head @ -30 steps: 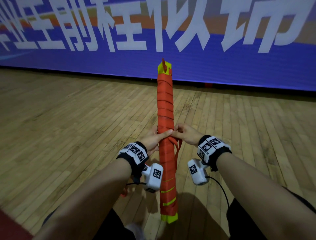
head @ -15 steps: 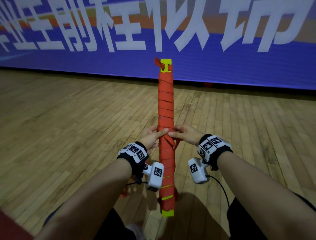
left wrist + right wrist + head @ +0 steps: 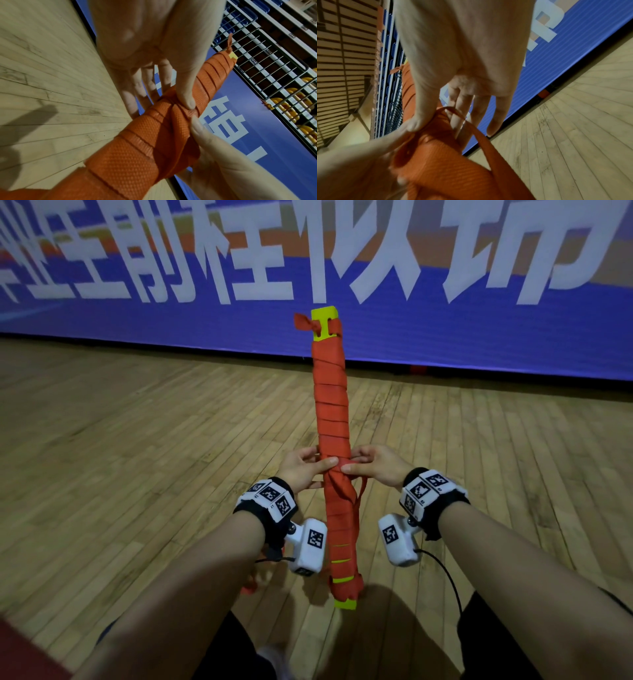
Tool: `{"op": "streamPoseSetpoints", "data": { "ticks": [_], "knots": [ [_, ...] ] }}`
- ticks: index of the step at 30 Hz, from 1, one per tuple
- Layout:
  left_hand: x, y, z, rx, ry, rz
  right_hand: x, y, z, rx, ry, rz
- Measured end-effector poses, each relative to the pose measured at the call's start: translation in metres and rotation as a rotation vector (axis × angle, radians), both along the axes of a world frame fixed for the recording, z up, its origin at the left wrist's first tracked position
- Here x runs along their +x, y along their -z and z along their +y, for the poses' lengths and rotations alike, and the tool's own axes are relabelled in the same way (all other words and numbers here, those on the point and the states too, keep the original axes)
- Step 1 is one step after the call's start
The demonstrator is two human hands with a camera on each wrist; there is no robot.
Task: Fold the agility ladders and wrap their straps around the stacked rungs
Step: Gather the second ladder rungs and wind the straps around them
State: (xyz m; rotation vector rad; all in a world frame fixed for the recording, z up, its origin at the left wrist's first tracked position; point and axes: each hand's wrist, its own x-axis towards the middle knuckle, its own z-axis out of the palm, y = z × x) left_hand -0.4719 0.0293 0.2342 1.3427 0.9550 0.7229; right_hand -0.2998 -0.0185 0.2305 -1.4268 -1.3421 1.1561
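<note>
Folded agility ladder bundle (image 3: 334, 460): yellow rungs stacked, orange strap (image 3: 342, 484) wound along full length, bundle held above wooden floor (image 3: 137, 457), pointing away toward far blue banner (image 3: 479, 337). Left hand (image 3: 301, 470): thumb pressed on strap at mid-bundle, fingers behind bundle. Right hand (image 3: 376, 469): thumb and fingers pinch loose strap loop at same point. Knotted strap end at far tip.

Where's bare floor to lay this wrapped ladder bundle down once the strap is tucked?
Bare wooden floor lies left of the bundle, up to the blue banner, and likewise on its right. It is crowded at mid-bundle, where the left hand and right hand hold the strap.
</note>
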Motion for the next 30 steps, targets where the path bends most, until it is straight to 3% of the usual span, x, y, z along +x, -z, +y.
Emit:
{"op": "streamPoseSetpoints", "data": {
  "ticks": [7,16,24,30],
  "knots": [
    [0.0035,0.0040,-0.0002,0.023,-0.092,-0.096,0.0014,-0.0039,-0.0037,0.045,0.025,-0.018],
    [0.0040,-0.0014,-0.0039,-0.067,0.035,-0.089,-0.0023,-0.0020,-0.0085,0.026,-0.057,0.082],
    [0.0061,-0.0023,-0.0029,-0.048,-0.106,-0.136,0.0009,0.0018,-0.0022,0.155,0.173,-0.218],
    [0.0043,-0.0038,-0.0005,-0.042,-0.102,-0.172,-0.0002,-0.0009,-0.0049,0.059,-0.056,-0.272]
  ]
}}
